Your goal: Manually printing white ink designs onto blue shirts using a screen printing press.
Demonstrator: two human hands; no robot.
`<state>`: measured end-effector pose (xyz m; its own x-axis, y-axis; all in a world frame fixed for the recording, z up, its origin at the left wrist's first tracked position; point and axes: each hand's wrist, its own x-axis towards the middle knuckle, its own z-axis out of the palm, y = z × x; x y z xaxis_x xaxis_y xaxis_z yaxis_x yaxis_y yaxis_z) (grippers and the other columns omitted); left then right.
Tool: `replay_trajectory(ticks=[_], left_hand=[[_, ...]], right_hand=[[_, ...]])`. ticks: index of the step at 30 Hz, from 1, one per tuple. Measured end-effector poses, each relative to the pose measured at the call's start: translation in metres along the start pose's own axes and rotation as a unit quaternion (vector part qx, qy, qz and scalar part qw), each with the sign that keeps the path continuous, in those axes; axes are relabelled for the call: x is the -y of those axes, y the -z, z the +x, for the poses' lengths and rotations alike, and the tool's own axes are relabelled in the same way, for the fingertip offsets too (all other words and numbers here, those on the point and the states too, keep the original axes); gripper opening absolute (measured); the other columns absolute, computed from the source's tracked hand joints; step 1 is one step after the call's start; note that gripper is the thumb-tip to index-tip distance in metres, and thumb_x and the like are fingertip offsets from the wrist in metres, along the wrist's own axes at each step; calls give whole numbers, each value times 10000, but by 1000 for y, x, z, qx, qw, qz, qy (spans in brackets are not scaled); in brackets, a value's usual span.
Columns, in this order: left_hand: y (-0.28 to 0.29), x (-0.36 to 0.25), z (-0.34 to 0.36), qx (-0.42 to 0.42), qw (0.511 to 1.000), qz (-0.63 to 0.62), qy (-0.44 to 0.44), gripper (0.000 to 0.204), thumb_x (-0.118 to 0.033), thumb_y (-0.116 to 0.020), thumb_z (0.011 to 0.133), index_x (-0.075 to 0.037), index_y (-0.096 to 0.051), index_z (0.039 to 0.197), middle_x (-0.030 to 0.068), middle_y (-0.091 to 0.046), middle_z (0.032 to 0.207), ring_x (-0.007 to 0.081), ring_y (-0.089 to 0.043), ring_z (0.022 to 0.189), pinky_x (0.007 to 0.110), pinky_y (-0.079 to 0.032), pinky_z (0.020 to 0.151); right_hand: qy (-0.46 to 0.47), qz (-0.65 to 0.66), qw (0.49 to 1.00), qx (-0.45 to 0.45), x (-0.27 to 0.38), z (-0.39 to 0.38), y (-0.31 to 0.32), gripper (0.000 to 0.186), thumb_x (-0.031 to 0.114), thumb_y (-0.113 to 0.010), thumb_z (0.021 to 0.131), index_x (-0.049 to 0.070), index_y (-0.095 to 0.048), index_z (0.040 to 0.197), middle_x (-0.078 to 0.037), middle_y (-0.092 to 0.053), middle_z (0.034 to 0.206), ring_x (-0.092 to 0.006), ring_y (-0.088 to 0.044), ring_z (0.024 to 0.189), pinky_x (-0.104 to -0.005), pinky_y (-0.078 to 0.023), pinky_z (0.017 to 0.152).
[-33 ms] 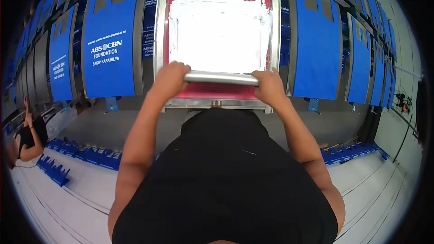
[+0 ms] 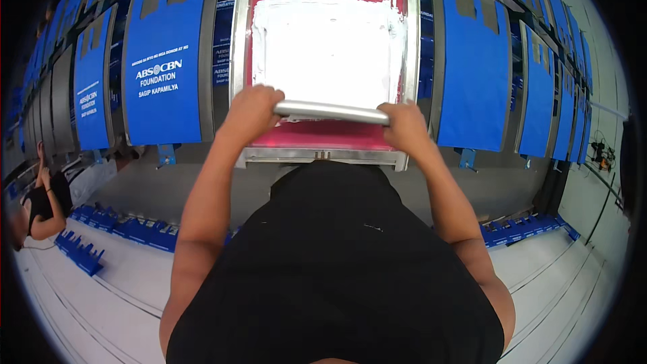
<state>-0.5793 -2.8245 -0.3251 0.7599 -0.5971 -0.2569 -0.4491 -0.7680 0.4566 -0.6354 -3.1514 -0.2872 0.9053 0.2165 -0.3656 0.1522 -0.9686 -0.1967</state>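
A metal-handled squeegee point(image 2: 333, 112) lies across the near part of a screen-printing frame point(image 2: 239, 34). My left hand point(image 2: 255, 113) is wrapped round its left end, and my right hand point(image 2: 406, 125) grips its right end, which sits a little nearer to me. Beyond the bar, thick white ink point(image 2: 327, 54) covers most of the screen's middle, with ragged edges. Red mesh point(image 2: 323, 136) shows around the ink and just below the handle. The squeegee's lower edge is mostly hidden under the handle.
Blue bags with white print point(image 2: 160, 87) lie on boards left of the frame; plain blue bags point(image 2: 472, 74) lie to the right. Metal brackets point(image 2: 166, 156) stick out along the near edge. Another person point(image 2: 46, 205) is at the far left. More blue pieces point(image 2: 141, 234) lie in rows behind me.
The squeegee has tilted slightly, its right end shifting a little to the right. My right hand has moved slightly right with it; my left hand has hardly moved.
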Motion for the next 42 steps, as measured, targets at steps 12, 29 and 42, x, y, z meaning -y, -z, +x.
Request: replay_trajectory(ticks=[12, 29, 42], left_hand=[[-45, 62, 103, -243, 968, 63, -10, 437, -92, -663, 699, -63, -577, 1126, 125, -608, 1101, 323, -552, 1046, 425, -452, 898], [-72, -19, -50, -164, 985, -45, 12, 312, -49, -713, 556, -44, -606, 850, 116, -609, 863, 303, -575, 840, 417, -442, 785], [25, 60, 148, -169, 981, 23, 94, 278, -253, -727, 719, -103, -702, 952, 161, -683, 828, 343, -663, 803, 431, -528, 739]], right_hand=[[68, -173, 970, -158, -46, 133, -35, 309, 43, -550, 761, 98, -566, 1064, -101, -632, 1028, -284, -611, 1010, -585, -378, 901], [5, -35, 999, 3, 21, -16, -31, 166, 47, -621, 645, 91, -635, 804, -118, -653, 771, -301, -632, 808, -492, -381, 997], [34, -127, 987, -92, -56, 194, 40, 359, 107, -593, 674, 156, -696, 1015, -151, -686, 823, -343, -667, 788, -447, -538, 692]])
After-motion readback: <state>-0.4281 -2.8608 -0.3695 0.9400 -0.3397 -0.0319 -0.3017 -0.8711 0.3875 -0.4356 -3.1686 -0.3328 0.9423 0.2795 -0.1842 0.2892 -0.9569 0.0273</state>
